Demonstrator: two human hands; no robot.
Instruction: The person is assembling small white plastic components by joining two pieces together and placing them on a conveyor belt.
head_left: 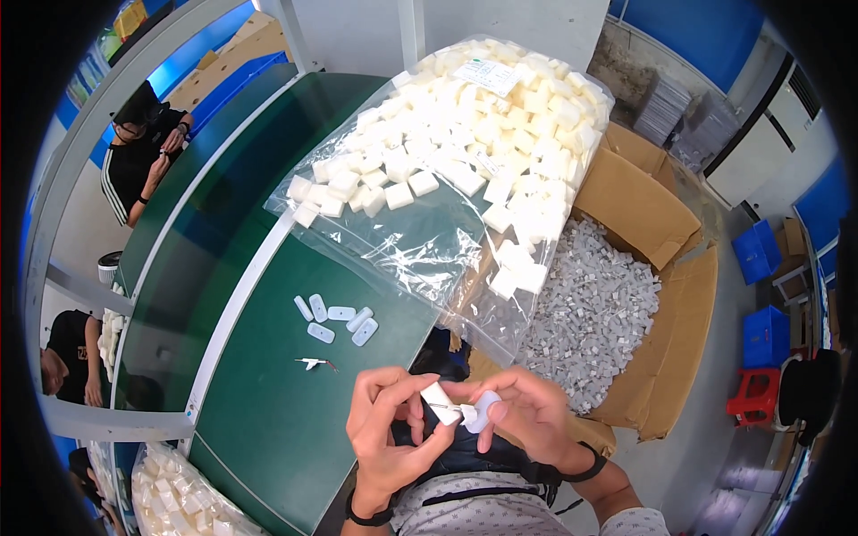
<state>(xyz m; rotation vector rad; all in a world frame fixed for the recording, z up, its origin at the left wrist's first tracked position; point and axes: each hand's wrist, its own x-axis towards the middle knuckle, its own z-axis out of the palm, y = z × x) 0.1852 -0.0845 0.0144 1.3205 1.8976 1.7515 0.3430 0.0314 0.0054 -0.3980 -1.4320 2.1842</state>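
Near the table's front edge, my left hand (pixel 393 429) is closed on a small cream block (pixel 441 404), pinched between thumb and fingers. Beside it, my right hand (pixel 534 415) grips a pale blue-grey rounded piece (pixel 483 412) by its edge. A small white part (pixel 466 414) bridges the gap between the two; whether it is joined to either is too small to tell. On the green table to the left lie several pale blue oblong pieces (pixel 340 314). Closer to me rests a small white part with thin reddish ends (pixel 313 364).
A large clear bag of cream blocks (pixel 500 125) spreads over the table's far right. Below it stands an open cardboard box (pixel 688 295) full of small grey-white parts (pixel 594 308). Another bag of blocks (pixel 183 500) sits lower left. Two people (pixel 143 143) work across the belt.
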